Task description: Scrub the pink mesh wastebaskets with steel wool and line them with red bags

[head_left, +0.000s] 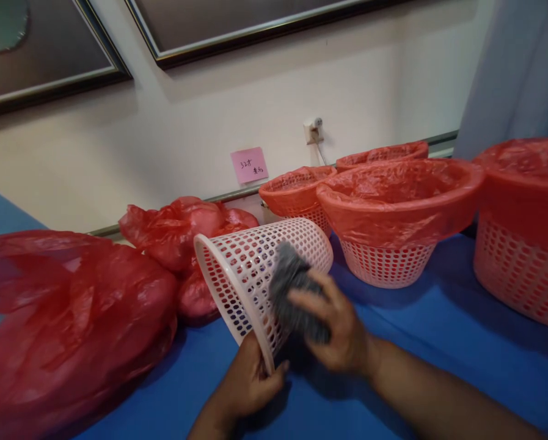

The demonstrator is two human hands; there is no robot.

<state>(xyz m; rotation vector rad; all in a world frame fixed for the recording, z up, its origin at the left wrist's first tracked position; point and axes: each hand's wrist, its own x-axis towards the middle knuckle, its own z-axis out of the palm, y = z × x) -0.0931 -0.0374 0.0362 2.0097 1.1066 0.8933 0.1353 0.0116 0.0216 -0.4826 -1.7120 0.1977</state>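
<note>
A pink perforated plastic basket [250,269] lies on its side on the blue table [438,330], with its open mouth facing left toward me. My left hand [250,382] pinches the basket's near rim from below, fingers closed on it. My right hand [338,333] presses a grey cloth [292,287] against the basket's outer wall, fingers wrapped over the cloth. The cloth looks blurred by motion.
Loose red plastic bags [67,324] are heaped at the left and behind the basket. Several pink baskets lined with red bags [397,214] stand at the right and back. A pink note [249,165] and a wall socket [313,130] are on the wall.
</note>
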